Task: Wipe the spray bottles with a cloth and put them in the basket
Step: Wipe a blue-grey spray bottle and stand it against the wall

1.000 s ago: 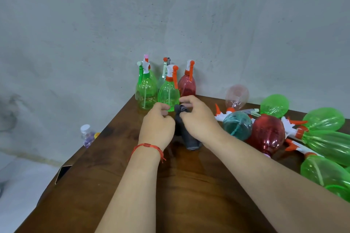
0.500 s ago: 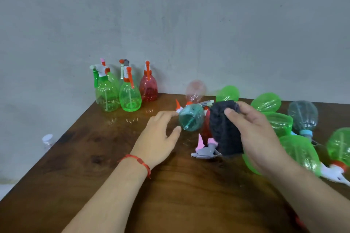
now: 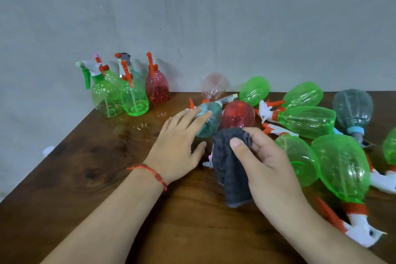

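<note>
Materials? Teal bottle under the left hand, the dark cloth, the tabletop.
Teal spray bottle: thin tinted plastic, glossy; see-through, with highlights. Grey cloth: soft matte textile, maybe microfibre; it folds and droops from the right hand. Table: wood or wood-look veneer, probably lacquered; grain, a knot and bottle reflections show.

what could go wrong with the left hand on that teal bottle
The teal bottle lies on its side under flat fingers of the left hand; it might roll away. The cloth hanging from the right hand could drag the sprayer beneath it. The upright bottles stand near the edge of the table and could be knocked off.
</note>
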A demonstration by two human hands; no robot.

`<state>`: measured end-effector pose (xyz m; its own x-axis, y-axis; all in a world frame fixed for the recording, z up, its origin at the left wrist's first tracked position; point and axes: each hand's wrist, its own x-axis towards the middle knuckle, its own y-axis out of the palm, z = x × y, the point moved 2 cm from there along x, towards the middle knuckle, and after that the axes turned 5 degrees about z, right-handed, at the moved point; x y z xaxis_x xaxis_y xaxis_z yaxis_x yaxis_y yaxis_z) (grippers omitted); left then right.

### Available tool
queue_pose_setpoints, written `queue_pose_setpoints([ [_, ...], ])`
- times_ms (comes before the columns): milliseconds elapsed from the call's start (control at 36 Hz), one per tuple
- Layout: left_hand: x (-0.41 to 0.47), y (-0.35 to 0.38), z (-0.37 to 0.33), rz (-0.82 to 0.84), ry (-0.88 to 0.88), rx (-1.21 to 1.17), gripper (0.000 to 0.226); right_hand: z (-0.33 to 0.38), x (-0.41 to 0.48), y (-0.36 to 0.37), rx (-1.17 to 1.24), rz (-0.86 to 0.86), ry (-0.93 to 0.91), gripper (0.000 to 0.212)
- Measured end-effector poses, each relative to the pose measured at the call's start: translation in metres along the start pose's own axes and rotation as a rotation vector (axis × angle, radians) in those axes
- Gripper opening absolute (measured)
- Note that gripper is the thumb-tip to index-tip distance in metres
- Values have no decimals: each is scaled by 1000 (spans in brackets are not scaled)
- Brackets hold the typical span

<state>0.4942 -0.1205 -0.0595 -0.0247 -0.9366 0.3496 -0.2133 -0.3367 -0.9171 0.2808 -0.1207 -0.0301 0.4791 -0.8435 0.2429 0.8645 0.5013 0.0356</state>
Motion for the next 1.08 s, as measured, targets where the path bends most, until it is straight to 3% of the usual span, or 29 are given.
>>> queue_pose_setpoints([
  [194, -5, -16, 9, -196, -47, 50, 41, -2, 0, -2, -7, -4, 23, 20],
  [389, -2, -5, 4, -63, -64, -47, 49, -3, 3, -5, 29, -18, 36, 19],
  [500, -2, -6, 0, -87, -68, -144, 36, -4, 1, -5, 13, -2, 55, 20],
  [722, 0, -3, -5, -113, -79, -201, 67, -5, 3, -6, 16, -6, 78, 20],
  [972, -3, -7, 0, -25, -181, -352, 53, -6, 5, -8, 7, -24, 104, 20],
  [1083, -6, -9, 9, -8, -230, -504, 64, -7, 6, -7, -4, -41, 121, 21],
])
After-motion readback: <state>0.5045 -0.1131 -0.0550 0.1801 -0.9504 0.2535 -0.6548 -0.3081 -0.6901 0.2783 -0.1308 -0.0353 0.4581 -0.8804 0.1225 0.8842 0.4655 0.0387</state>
